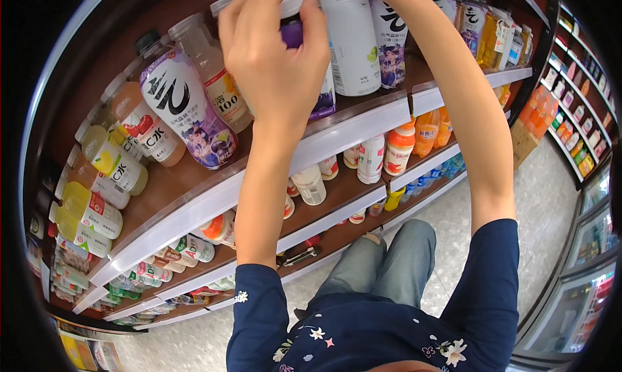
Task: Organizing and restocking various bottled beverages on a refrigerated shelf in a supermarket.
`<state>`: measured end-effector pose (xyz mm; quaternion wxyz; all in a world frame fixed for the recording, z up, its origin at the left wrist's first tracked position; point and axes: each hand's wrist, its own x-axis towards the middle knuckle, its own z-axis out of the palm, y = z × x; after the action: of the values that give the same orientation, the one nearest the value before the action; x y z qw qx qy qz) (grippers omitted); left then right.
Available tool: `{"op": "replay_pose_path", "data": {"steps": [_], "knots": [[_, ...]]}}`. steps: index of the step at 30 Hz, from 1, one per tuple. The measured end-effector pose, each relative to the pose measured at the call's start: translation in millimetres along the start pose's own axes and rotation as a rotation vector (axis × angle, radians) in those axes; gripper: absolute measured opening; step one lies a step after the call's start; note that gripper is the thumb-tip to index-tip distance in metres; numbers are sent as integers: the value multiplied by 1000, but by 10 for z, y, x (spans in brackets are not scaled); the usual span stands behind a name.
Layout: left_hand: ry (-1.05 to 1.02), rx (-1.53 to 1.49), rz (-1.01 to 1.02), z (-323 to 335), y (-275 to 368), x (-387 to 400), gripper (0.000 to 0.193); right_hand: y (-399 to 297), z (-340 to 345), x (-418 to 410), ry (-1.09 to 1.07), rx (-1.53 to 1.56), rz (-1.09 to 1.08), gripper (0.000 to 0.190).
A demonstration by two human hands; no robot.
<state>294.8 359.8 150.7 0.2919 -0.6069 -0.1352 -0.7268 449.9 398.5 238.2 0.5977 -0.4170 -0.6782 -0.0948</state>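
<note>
My left hand is raised at the upper shelf, its fingers curled and its thumb apart, in front of a white-capped bottle with a purple label. Its fingertips are partly cut off by the top edge, so a grip cannot be made out. Just right of the thumb stands a tall white container with a lime picture. My right hand is out of view past the top edge; only its forearm shows, crossing above a purple and white drink bottle. Left of my left hand stands a larger bottle of similar design.
Fruit drink bottles line the upper shelf at left. The clear-edged shelf front runs beneath my hands. Lower shelves hold white bottles and orange drinks. Glass-door coolers and another stocked shelf stand at right.
</note>
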Motion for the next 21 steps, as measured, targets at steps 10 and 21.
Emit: {"op": "replay_pose_path", "data": {"steps": [10, 21], "knots": [[90, -34, 247, -213, 92, -42, 26, -106, 341, 118, 102, -179, -134, 48], [129, -174, -2, -75, 89, -87, 24, -66, 683, 56, -132, -60, -18, 41]]}}
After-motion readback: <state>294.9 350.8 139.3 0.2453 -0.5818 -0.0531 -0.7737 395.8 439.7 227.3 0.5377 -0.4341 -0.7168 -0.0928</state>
